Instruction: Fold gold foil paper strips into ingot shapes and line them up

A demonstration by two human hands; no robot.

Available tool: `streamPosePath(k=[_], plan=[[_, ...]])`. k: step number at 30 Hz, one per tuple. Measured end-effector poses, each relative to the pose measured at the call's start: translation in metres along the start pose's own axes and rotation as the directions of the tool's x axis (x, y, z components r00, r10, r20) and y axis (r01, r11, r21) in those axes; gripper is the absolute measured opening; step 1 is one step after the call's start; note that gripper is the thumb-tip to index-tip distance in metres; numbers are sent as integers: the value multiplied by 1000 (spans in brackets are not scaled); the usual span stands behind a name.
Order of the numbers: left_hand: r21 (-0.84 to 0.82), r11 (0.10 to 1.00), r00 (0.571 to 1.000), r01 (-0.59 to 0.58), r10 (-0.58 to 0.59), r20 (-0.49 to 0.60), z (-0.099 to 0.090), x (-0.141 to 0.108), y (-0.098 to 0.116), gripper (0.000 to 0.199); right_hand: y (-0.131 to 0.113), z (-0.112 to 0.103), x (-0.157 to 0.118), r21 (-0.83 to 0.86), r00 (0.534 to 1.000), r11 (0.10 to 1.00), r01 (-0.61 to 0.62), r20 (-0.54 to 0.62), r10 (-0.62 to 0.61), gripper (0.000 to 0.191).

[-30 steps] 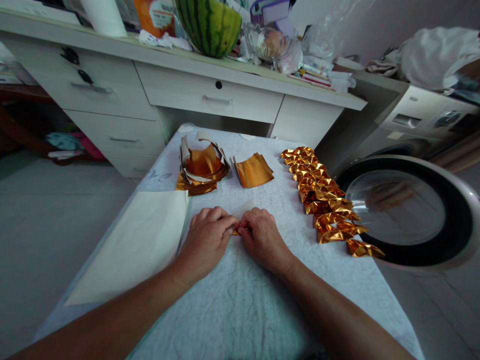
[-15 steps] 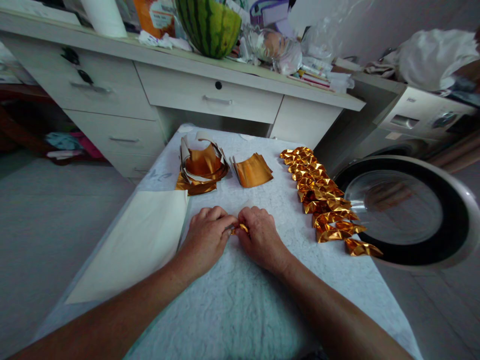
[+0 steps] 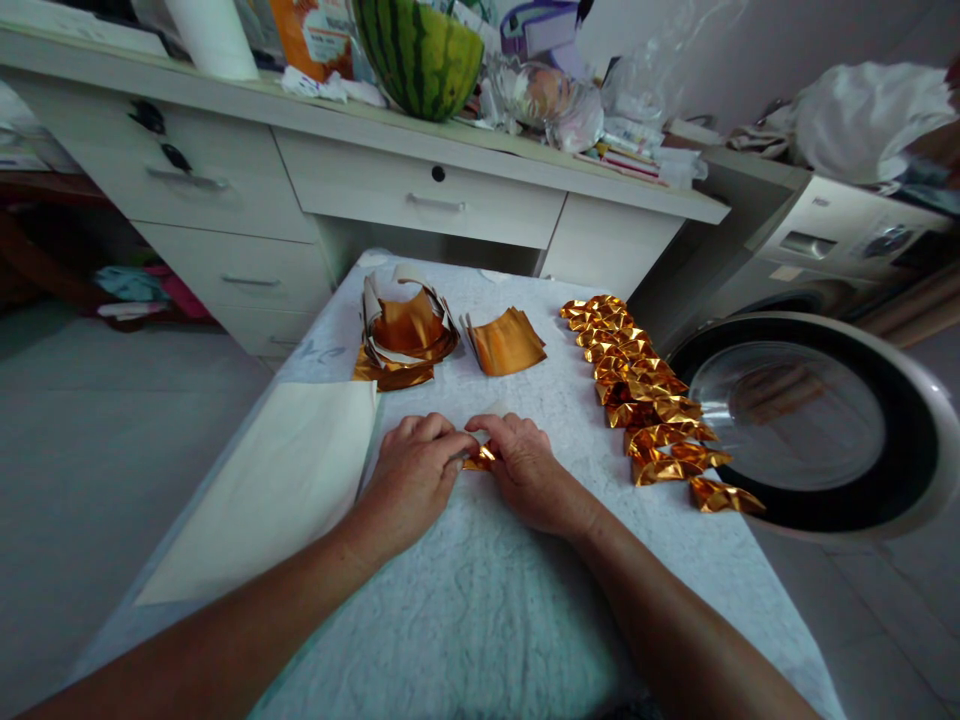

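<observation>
My left hand (image 3: 421, 462) and my right hand (image 3: 523, 462) meet over the middle of the cloth-covered table. Both are closed on a small piece of gold foil paper (image 3: 478, 459), mostly hidden by the fingers. A bit of its pale side shows above the fingertips. Beyond my hands lie a short stack of gold foil sheets (image 3: 508, 342) and a larger curled bundle of gold foil paper (image 3: 409, 325). To the right, folded gold foil pieces (image 3: 637, 380) stand in an overlapping row, with one single folded piece (image 3: 724, 495) at the near end.
A cream paper sheet (image 3: 277, 490) lies at the table's left. Behind stands a white desk (image 3: 420, 190) carrying a cut watermelon (image 3: 416, 55), a paper roll (image 3: 214, 40) and plastic bags. At right, an open round washing machine door (image 3: 919, 430) reaches close to the table edge.
My right hand has shifted slightly right, its fingers uncurling a little, so more of the gold foil paper shows. My left hand stays nearly still.
</observation>
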State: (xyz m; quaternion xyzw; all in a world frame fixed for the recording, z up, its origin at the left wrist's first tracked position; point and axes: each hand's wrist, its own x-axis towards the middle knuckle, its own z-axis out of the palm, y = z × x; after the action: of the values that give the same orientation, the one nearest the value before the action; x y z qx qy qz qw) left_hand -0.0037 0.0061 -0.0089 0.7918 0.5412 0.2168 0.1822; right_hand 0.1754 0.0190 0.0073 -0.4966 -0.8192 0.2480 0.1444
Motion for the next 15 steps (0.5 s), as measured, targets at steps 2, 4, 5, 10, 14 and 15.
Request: streamPosePath(k=[2, 4, 5, 10, 14, 15], plan=[[4, 1000, 1000, -3, 3, -2, 0, 0, 0, 28, 1, -1, -1, 13, 1000, 1000, 5, 0, -5, 45], [5, 1000, 1000, -3, 3, 1, 0, 0, 0, 27, 2, -2, -2, 32, 1000, 999, 10, 7, -11, 46], [7, 1000, 1000, -3, 3, 1, 0, -1, 0, 27, 2, -2, -2, 43, 1000, 999, 10, 14, -11, 47], [30, 1000, 1000, 8, -8, 10, -1, 0, 3, 27, 3, -6, -4, 77, 999, 997, -2, 43, -1, 48], [55, 998, 1000, 26, -26, -6, 0, 3, 6, 19, 2, -4, -4, 64, 1000, 998, -1, 22, 0, 32], [61, 998, 999, 32, -32, -13, 0, 4, 7, 17, 1, -3, -3, 49, 1000, 999, -10, 7, 10, 29]])
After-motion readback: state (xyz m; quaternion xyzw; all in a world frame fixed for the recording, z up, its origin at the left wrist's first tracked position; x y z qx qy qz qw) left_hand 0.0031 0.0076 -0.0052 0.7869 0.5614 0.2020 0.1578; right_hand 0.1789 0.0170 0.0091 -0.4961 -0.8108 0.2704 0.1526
